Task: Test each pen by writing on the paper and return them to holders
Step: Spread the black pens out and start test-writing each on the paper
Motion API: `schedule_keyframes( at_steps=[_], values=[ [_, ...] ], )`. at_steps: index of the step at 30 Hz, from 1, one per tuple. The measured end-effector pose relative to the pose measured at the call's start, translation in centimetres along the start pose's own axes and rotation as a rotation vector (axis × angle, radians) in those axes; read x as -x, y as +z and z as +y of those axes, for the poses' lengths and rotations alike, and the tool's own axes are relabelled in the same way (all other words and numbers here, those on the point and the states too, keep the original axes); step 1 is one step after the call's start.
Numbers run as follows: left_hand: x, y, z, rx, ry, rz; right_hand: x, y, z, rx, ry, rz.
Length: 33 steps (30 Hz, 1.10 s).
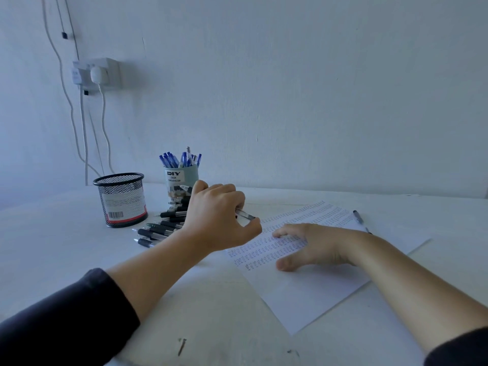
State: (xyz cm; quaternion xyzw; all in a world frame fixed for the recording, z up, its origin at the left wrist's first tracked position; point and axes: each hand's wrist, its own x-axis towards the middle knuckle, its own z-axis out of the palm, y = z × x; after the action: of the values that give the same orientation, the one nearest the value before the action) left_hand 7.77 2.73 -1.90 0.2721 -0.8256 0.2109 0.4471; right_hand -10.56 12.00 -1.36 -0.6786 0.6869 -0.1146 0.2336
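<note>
My left hand (216,215) grips a black pen (245,215) at the paper's left edge, its tip pointing right. My right hand (311,247) rests flat on the white paper (317,291), fingers spread over rows of small written marks. A pile of several black pens (163,228) lies on the table left of my left hand. Behind the pile stands a pale blue holder (182,178) labelled DIY, filled with several blue pens. A black mesh holder (122,199) stands to its left; I cannot see any pens in it. One more pen (360,220) lies at the paper's far right edge.
The white table (79,247) meets a white wall at the back. A wall socket (100,73) with a plugged charger and hanging cables sits at the upper left. A small dark screw (182,346) lies near the table's front edge.
</note>
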Motion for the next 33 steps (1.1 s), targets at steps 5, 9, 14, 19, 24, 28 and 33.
schedule_keyframes(
  at_steps=[5, 9, 14, 19, 24, 28, 33],
  values=[
    [-0.1, 0.4, 0.2, 0.129, 0.098, 0.013, 0.0, -0.1, 0.2, 0.005, -0.007, -0.007],
    [-0.2, 0.4, 0.7, 0.308, 0.187, 0.146, 0.1, -0.4, 0.5, 0.005, -0.014, -0.012],
    [0.0, -0.6, 2.5, 0.618, -0.162, 0.066, 0.0, -0.5, 1.1, 0.014, 0.027, 0.019],
    [-0.7, -0.6, 3.8, 1.021, -0.812, -0.208, -0.1, -0.6, 1.2, 0.039, 0.122, 0.076],
    [-0.3, -0.3, 4.1, 0.989, -0.976, -0.347, 0.0, -0.5, 1.1, 0.064, 0.158, 0.142],
    [-0.4, -0.6, 4.4, 0.988, -1.020, -0.402, 0.3, -0.1, 0.3, 0.016, 0.030, 0.116],
    [-0.2, -0.7, 4.9, 0.862, -0.963, -0.470, 0.2, 0.2, -0.2, 0.065, 0.026, 0.023]
  ],
)
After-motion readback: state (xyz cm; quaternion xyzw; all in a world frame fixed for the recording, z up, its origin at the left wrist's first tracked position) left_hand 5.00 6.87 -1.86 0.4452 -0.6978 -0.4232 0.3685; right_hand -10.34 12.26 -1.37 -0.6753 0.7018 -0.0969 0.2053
